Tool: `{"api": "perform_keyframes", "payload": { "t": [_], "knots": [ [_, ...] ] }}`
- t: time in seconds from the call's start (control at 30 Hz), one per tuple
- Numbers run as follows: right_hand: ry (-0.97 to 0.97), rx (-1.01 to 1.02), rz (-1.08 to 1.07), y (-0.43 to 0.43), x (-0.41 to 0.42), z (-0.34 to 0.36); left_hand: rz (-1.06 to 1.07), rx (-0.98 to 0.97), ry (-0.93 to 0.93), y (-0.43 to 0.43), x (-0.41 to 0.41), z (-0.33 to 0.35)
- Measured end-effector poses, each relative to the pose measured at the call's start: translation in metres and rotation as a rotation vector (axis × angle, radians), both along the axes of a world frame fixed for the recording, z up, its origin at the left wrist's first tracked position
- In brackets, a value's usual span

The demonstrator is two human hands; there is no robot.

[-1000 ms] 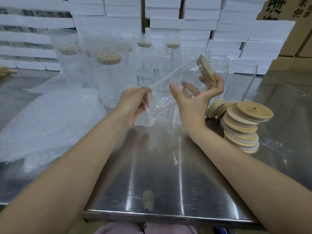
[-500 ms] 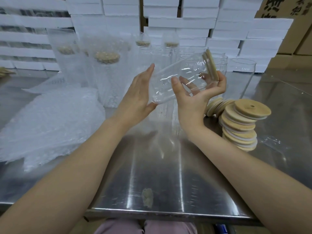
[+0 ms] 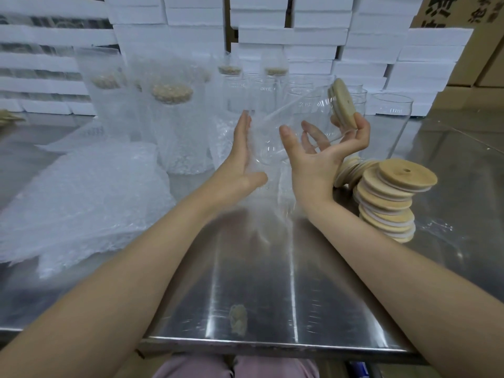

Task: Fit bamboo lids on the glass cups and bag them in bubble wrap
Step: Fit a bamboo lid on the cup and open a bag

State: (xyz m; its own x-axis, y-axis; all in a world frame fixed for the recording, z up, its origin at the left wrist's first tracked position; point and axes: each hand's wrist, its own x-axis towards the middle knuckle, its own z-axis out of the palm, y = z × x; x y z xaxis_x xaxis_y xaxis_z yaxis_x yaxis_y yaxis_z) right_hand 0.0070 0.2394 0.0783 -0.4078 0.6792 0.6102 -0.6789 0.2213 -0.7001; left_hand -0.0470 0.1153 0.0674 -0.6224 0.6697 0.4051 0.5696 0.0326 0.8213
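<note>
Status: we had one glass cup [image 3: 296,122] in the air over the steel table [image 3: 272,282], on its side, base to the left, mouth up and to the right. A bamboo lid [image 3: 343,103] sat on the mouth; we couldn't tell whether it was fully seated.

Hands:
- Our left hand [image 3: 242,165] was flat, fingers straight, palm against the cup's base.
- Our right hand [image 3: 321,156] cradled the cup from below, fingers curled round the lid end, thumb up.

The lid step looked done for this cup; it wasn't bagged yet.

Done: bagged cups [image 3: 174,124] stood far left, lids showing through the bubble wrap. At least three, exact count unclear. Two lidded cups [image 3: 275,75] stood behind them; we couldn't tell if they were bagged.

Left to do:
- Several bare cups [image 3: 392,118] stood far, right of centre, with no lids.
- The lid stack [image 3: 390,200] on the right, just beside our right wrist, was tall.
- A pile of bubble-wrap bags [image 3: 81,197] lay near left.

Our read: underway, well short of finished. This cup would need a bag from that left pile next.
</note>
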Motion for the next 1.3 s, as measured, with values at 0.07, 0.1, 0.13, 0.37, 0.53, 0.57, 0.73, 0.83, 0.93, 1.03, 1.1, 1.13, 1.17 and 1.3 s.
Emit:
{"api": "perform_keyframes", "payload": {
  "t": [0.07,0.1,0.13,0.37,0.53,0.57,0.73,0.83,0.93,1.03,1.1,1.13,1.17,1.3],
  "knots": [
    [0.007,0.029,0.008,0.001,0.001,0.001,0.091,-0.173,0.249,-0.005,-0.007,-0.005],
    [0.010,0.029,0.017,0.000,0.002,0.002,0.141,-0.198,0.389,-0.007,-0.011,-0.007],
    [0.012,0.025,0.031,-0.001,0.003,0.002,0.184,-0.185,0.502,-0.008,-0.013,-0.008],
    [0.022,0.076,0.107,-0.012,0.008,0.005,0.328,0.038,0.800,-0.008,-0.017,-0.006],
    [0.021,0.045,0.094,-0.018,0.009,0.006,0.356,0.135,0.870,0.005,-0.001,-0.002],
    [0.008,0.023,0.097,-0.020,0.008,0.004,0.350,0.167,0.839,0.012,0.007,-0.002],
    [-0.065,-0.071,0.111,-0.022,0.001,-0.007,0.235,0.240,0.611,0.027,0.027,-0.002],
    [-0.055,-0.069,0.076,-0.013,-0.001,-0.003,0.180,0.113,0.554,0.014,0.016,0.007],
    [-0.021,-0.019,0.013,-0.008,0.001,0.002,0.310,-0.112,0.767,0.007,0.006,0.007],
    [-0.008,0.058,-0.008,-0.015,0.006,0.003,0.498,-0.183,0.823,0.008,0.008,0.003],
    [-0.005,0.167,-0.034,-0.018,0.006,0.001,0.544,-0.116,0.852,0.009,0.010,0.002],
    [-0.011,0.213,-0.074,-0.019,0.008,0.000,0.553,-0.060,0.861,0.009,0.011,0.002],
    [0.002,0.251,-0.086,-0.020,0.008,-0.001,0.552,0.004,0.853,0.012,0.013,0.002],
    [0.107,0.357,-0.077,-0.026,0.008,-0.005,0.451,0.293,0.613,0.024,0.026,0.001]
  ]
}}
